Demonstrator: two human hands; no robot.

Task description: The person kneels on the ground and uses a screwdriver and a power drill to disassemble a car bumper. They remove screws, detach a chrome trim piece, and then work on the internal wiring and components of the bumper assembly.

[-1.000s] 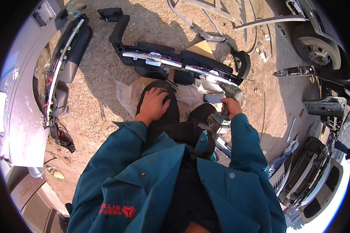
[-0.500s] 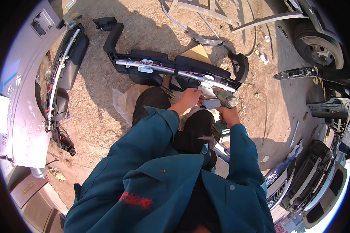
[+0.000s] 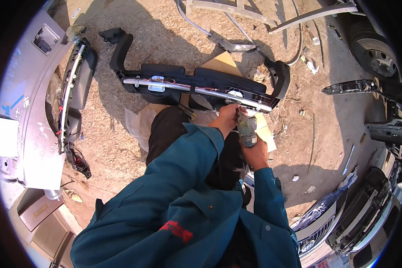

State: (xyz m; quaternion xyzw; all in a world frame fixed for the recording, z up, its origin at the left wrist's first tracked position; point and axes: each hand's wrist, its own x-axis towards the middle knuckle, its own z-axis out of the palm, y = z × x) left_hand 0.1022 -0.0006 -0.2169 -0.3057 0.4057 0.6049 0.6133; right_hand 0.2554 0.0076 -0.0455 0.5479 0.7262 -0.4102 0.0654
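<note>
In front of my knees lies a long black moulded assembly [image 3: 165, 70] with a silver tube [image 3: 200, 91], thin wires and pale brackets [image 3: 156, 84]. My left hand [image 3: 227, 115] is closed at the tube's right part, by a bracket and the drill's nose; what its fingers hold is hidden. My right hand [image 3: 254, 152] grips a green cordless drill [image 3: 246, 130], pointed toward the tube, its handle mostly hidden. Cardboard [image 3: 265, 138] and a plastic sheet [image 3: 136, 127] lie beneath and beside the assembly.
A similar assembly [image 3: 87, 76] lies at the left beside a large pale panel [image 3: 36, 89]. A metal frame [image 3: 227, 13] and hoses lie beyond. At the right stand a wheel [image 3: 375, 60], a loose black strip [image 3: 343, 88], bumper and grille parts [image 3: 326, 228].
My left hand has left my knee and moved forward and right to the tube. The drill in my right hand has swung inward to point at that spot beside my left fingers.
</note>
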